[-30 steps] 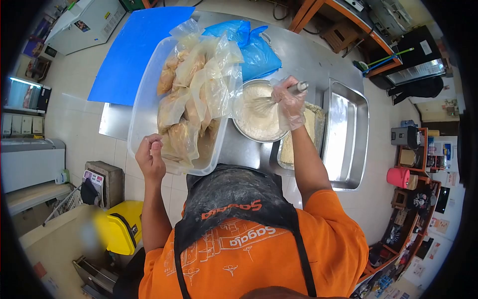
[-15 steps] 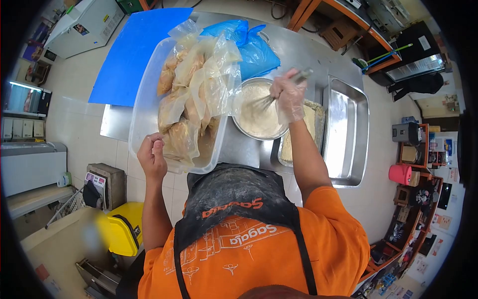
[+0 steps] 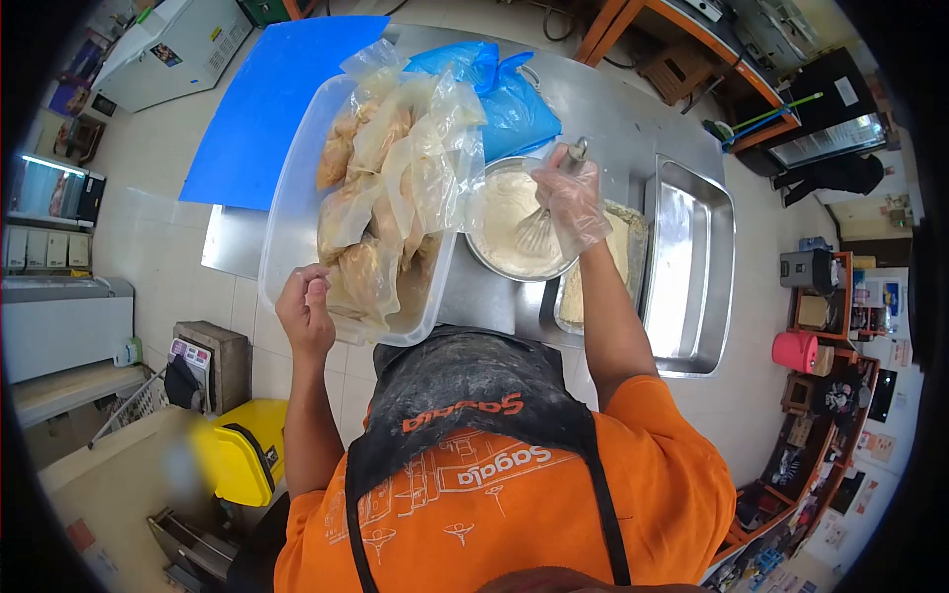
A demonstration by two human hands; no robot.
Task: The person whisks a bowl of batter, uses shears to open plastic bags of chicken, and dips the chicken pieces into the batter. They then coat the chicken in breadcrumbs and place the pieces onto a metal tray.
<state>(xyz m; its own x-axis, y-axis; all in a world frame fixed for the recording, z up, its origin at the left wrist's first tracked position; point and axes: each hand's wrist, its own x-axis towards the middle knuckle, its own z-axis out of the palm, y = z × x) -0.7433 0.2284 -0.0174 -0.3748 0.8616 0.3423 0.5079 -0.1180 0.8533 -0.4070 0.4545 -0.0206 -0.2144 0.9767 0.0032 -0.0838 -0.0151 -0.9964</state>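
Note:
My right hand point(image 3: 571, 203), in a clear plastic glove, is closed around the handle of a wire whisk point(image 3: 538, 235). The whisk's wires dip into pale, creamy batter in a round metal bowl point(image 3: 474, 252). Left of the bowl stands a clear plastic tub point(image 3: 427, 314) holding several knotted bags of chicken pieces point(image 3: 361, 272). My left hand point(image 3: 304, 301) grips the tub's near left corner with its fingers curled; the fingertips are partly hidden. Beside the bowl, partly behind my right forearm, is a tray of pale crumbly coating point(image 3: 573, 296).
An empty deep steel pan point(image 3: 692, 361) lies at the right of the steel table point(image 3: 603, 94). Blue plastic bags point(image 3: 519, 109) sit behind the bowl. A blue board point(image 3: 242, 128) extends over the table's left side. A yellow bin point(image 3: 242, 474) stands on the floor at left.
The whisk has shifted within the bowl, and its handle has swung from leaning right to more upright. My right hand has turned with it. My left hand stays at the tub.

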